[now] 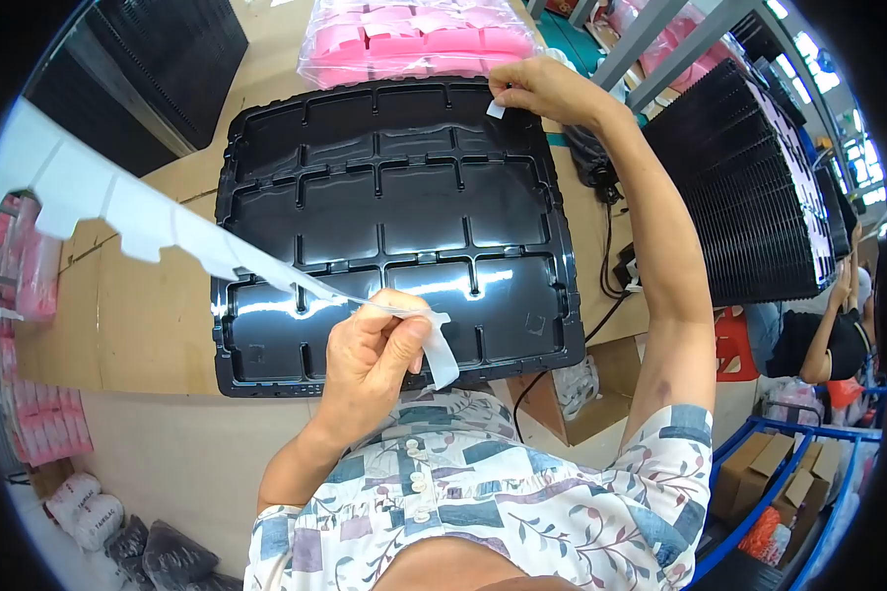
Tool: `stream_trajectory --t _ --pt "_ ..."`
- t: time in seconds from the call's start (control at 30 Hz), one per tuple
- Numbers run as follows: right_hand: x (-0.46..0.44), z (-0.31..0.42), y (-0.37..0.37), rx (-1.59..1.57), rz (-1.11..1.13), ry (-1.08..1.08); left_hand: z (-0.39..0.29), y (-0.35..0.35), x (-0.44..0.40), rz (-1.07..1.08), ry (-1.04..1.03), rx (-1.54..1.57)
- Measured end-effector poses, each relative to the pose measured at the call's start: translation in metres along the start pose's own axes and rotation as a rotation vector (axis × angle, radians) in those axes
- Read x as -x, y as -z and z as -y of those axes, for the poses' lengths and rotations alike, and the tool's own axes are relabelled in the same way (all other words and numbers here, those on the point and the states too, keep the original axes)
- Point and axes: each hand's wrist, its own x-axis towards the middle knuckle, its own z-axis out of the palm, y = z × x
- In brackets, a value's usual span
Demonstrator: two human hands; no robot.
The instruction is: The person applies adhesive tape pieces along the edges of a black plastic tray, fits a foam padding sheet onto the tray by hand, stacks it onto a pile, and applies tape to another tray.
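Note:
A black plastic tray [340, 212] with several shallow compartments lies in front of me on the cardboard-covered table. Over its near edge, my left hand [375, 350] is closed on a long white notched strip [118, 202], pinched between thumb and fingers. The strip runs up and to the left, and a short tail hangs below the hand. My right hand [550, 91] reaches the tray's far right corner. Its fingers pinch a small white piece that looks like a sticker [496, 110], right at the tray's rim.
Bagged pink pieces [414, 44] sit beyond the tray. Stacks of black trays stand at the far left [158, 69] and on the right [739, 197]. Cables [611, 246] run beside the table, above an open cardboard box [606, 389]. Another person [823, 340] works at the right.

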Motion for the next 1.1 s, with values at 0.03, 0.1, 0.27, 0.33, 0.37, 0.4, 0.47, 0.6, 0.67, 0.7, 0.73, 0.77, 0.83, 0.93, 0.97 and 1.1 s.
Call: stream_trajectory --t 0.03,0.1,0.27,0.33,0.37,0.4,0.47,0.6,0.67,0.7,0.73,0.77,0.83,0.93,0.97,1.1 --pt "-0.001 -0.002 -0.003 0.022 0.000 0.031 -0.001 0.000 0.000 -0.001 0.011 -0.010" --pt "-0.001 -0.006 -0.010 0.078 -0.027 0.047 -0.001 0.000 0.000 -0.006 0.020 -0.022" --pt "0.001 -0.003 -0.017 0.194 -0.059 -0.061 0.001 0.001 0.000 0.008 0.032 -0.042" --pt "0.003 -0.004 -0.019 0.136 -0.101 -0.080 0.001 -0.001 0.000 0.009 0.016 -0.042" --pt "0.002 -0.005 -0.020 0.140 -0.105 -0.080 0.002 -0.001 0.000 0.003 0.002 -0.041" --pt "0.000 -0.004 -0.023 0.206 -0.115 -0.060 0.002 -0.002 0.000 0.004 0.000 -0.042" --pt "-0.002 0.000 -0.032 0.344 -0.202 0.026 0.001 -0.003 0.000 -0.005 -0.002 -0.047" --pt "-0.006 0.016 -0.029 0.466 -0.134 0.083 0.002 -0.002 0.000 0.002 0.008 -0.051" --pt "-0.007 0.024 -0.026 0.554 -0.050 0.082 0.000 -0.002 0.000 0.006 0.012 -0.066" --pt "-0.007 0.022 -0.026 0.558 -0.049 0.086 0.000 -0.002 0.000 0.003 0.008 -0.064" --pt "-0.005 0.016 -0.028 0.526 -0.101 0.081 0.000 -0.001 0.001 0.011 0.003 -0.085" --pt "-0.006 0.014 -0.030 0.495 -0.152 0.076 0.001 -0.001 0.001 0.019 -0.003 -0.105" --pt "-0.004 0.025 -0.031 0.440 -0.123 0.080 0.001 -0.001 0.000 0.016 0.005 -0.100" --pt "-0.005 0.023 -0.031 0.287 -0.089 0.051 0.000 -0.001 0.000 0.030 0.006 -0.080" --pt "-0.005 0.021 -0.030 0.197 -0.082 0.029 0.000 0.001 0.001 0.044 0.014 -0.086" --pt "0.008 0.018 -0.034 -0.318 -0.375 0.162 0.002 0.005 0.000 0.079 0.043 -0.027"
